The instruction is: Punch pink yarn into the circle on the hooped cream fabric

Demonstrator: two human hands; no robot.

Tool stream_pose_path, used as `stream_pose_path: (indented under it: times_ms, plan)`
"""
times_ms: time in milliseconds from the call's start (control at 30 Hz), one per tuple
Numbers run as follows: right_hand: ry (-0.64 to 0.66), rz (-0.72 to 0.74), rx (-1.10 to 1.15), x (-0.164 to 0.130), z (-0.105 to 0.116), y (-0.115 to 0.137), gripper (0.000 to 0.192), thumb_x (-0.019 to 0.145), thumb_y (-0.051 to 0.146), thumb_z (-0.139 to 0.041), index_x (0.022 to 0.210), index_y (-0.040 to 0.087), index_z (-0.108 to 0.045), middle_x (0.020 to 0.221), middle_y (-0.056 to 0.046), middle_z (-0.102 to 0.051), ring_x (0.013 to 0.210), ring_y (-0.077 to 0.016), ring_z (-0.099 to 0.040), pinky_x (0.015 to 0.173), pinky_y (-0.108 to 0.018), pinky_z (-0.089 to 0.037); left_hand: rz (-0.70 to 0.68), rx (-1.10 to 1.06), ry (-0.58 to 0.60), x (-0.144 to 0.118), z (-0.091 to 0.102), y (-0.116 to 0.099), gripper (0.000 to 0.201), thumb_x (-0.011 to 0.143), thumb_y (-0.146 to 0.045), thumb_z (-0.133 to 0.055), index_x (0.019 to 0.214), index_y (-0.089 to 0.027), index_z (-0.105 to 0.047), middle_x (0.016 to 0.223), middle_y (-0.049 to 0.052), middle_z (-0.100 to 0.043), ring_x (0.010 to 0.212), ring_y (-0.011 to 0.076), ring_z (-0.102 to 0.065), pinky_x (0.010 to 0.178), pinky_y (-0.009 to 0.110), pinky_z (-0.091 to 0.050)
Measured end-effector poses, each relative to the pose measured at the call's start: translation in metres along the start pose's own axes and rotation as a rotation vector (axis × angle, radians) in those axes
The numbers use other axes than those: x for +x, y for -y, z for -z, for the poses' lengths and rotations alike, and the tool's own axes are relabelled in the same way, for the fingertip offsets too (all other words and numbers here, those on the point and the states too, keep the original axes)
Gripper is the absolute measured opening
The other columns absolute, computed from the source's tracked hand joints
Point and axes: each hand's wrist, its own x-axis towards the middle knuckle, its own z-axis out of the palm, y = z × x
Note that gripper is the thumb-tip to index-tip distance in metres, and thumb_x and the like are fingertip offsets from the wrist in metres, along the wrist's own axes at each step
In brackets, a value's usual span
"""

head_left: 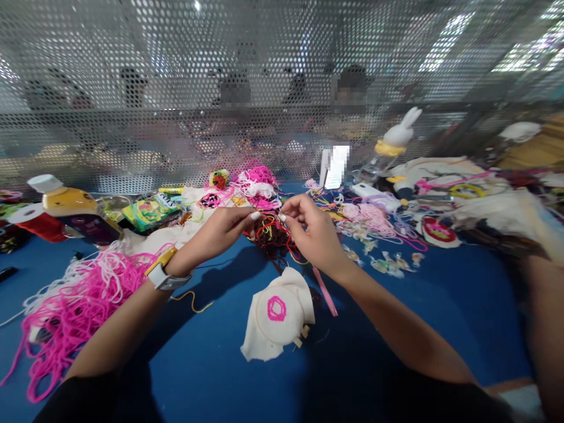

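Blue surface (211,364) stretching below perforated metal screen (176,88). Left hand (220,232) and right hand (311,232) pinching strands above tangled red-and-yellow thread (275,235), fingertips closed. Lying at 6 o'clock: embroidery hoop (277,320). Spreading at 8 o'clock: pink yarn (74,305).

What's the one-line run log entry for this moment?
left hand: pinching yarn | right hand: pinching yarn | tangled yarn: between both hands | embroidery hoop: on blue table, untouched | pink yarn pile: by left arm

Blue table (211,364), pink yarn heap (74,305), cream cloth (275,320) with pink ring, red-yellow thread tangle (275,235), yellow-white bottle (70,202)
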Motion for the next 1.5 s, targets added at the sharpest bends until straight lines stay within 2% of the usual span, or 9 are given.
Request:
stream_pose_path:
  times_ms: [233, 367, 433, 567, 667, 767, 867, 1167, 1500]
  plan:
    - [0.038, -0.083, 0.168, 0.001, 0.000, -0.002, 0.016, 0.081, 0.008, -0.049, 0.093, 0.018, -0.050, 0.071, 0.002, -0.053, 0.061, -0.0093, -0.052, 0.056, -0.023, -0.040, 0.074, -0.081, -0.029, -0.001, 0.000, 0.002, 0.040, 0.093, -0.042, -0.040, 0.078, -0.012, -0.062, 0.068, 0.003, -0.061, 0.059, 0.0112, -0.055, 0.056, 0.022, -0.041]
    - [0.091, -0.157, 0.345, 0.002, 0.002, -0.002, 0.014, 0.081, 0.011, -0.053, 0.093, 0.018, -0.049, 0.071, 0.003, -0.052, 0.055, -0.0069, -0.050, 0.050, -0.021, -0.039, 0.180, -0.254, 0.034, 0.002, -0.002, 0.008, 0.041, 0.097, -0.037, -0.027, 0.112, -0.010, -0.054, 0.079, 0.009, -0.068, 0.054, 0.0126, -0.064, 0.048, 0.022, -0.047]
    - [0.110, -0.183, 0.401, 0.002, 0.002, -0.002, 0.015, 0.081, 0.012, -0.054, 0.093, 0.019, -0.049, 0.071, 0.004, -0.052, 0.051, -0.0058, -0.048, 0.048, -0.020, -0.039, 0.220, -0.327, 0.117, 0.003, -0.003, 0.009, 0.037, 0.095, -0.031, -0.036, 0.126, -0.012, -0.045, 0.087, 0.012, -0.070, 0.051, 0.0131, -0.065, 0.045, 0.022, -0.047]
    - [0.135, -0.186, 0.432, 0.002, 0.000, -0.002, 0.015, 0.081, 0.011, -0.053, 0.093, 0.018, -0.049, 0.070, 0.004, -0.052, 0.051, -0.0053, -0.048, 0.048, -0.020, -0.039, 0.284, -0.574, 0.258, 0.004, -0.012, 0.007, 0.053, 0.083, -0.021, -0.061, 0.133, -0.018, -0.043, 0.090, 0.010, -0.069, 0.047, 0.0110, -0.064, 0.042, 0.019, -0.047]
    - [0.143, -0.170, 0.422, 0.001, -0.003, 0.000, 0.015, 0.081, 0.009, -0.053, 0.092, 0.018, -0.049, 0.073, 0.003, -0.053, 0.060, -0.0069, -0.052, 0.054, -0.021, -0.042, 0.274, -0.655, 0.163, 0.005, -0.023, 0.006, 0.047, 0.078, -0.022, -0.067, 0.123, -0.015, -0.054, 0.070, 0.002, -0.066, 0.044, 0.0090, -0.061, 0.041, 0.017, -0.044]
    - [0.147, -0.166, 0.420, 0.000, -0.003, 0.001, 0.016, 0.080, 0.007, -0.053, 0.091, 0.018, -0.049, 0.072, 0.004, -0.052, 0.059, -0.0067, -0.051, 0.054, -0.020, -0.042, 0.239, -0.621, 0.042, 0.005, -0.032, 0.007, 0.025, 0.077, -0.029, -0.069, 0.094, -0.011, -0.067, 0.056, -0.002, -0.060, 0.042, 0.0063, -0.055, 0.041, 0.015, -0.042]
    - [0.150, -0.171, 0.425, -0.001, -0.002, 0.002, 0.015, 0.081, 0.007, -0.051, 0.091, 0.018, -0.049, 0.069, 0.005, -0.049, 0.053, -0.0053, -0.047, 0.050, -0.020, -0.040, 0.202, -0.566, -0.038, 0.006, -0.034, 0.012, 0.025, 0.075, -0.035, -0.070, 0.072, -0.010, -0.067, 0.051, -0.001, -0.060, 0.043, 0.0072, -0.055, 0.044, 0.017, -0.045]
    - [0.185, -0.210, 0.526, -0.002, 0.001, 0.006, 0.015, 0.080, 0.010, -0.055, 0.090, 0.019, -0.048, 0.071, 0.004, -0.051, 0.059, -0.0066, -0.048, 0.052, -0.020, -0.039, 0.081, -0.316, -0.222, 0.008, -0.023, 0.027, 0.014, 0.075, -0.024, -0.068, 0.080, -0.013, -0.074, 0.063, 0.003, -0.069, 0.053, 0.0108, -0.061, 0.050, 0.019, -0.047]
    - [0.237, -0.182, 0.487, -0.002, -0.002, 0.008, 0.013, 0.080, 0.009, -0.055, 0.084, 0.019, -0.047, 0.070, 0.005, -0.050, 0.057, -0.0055, -0.047, 0.052, -0.020, -0.037, 0.081, -0.109, -0.250, 0.009, -0.015, 0.040, 0.016, 0.077, -0.026, -0.066, 0.081, -0.014, -0.075, 0.064, 0.004, -0.069, 0.051, 0.0107, -0.058, 0.049, 0.019, -0.043]
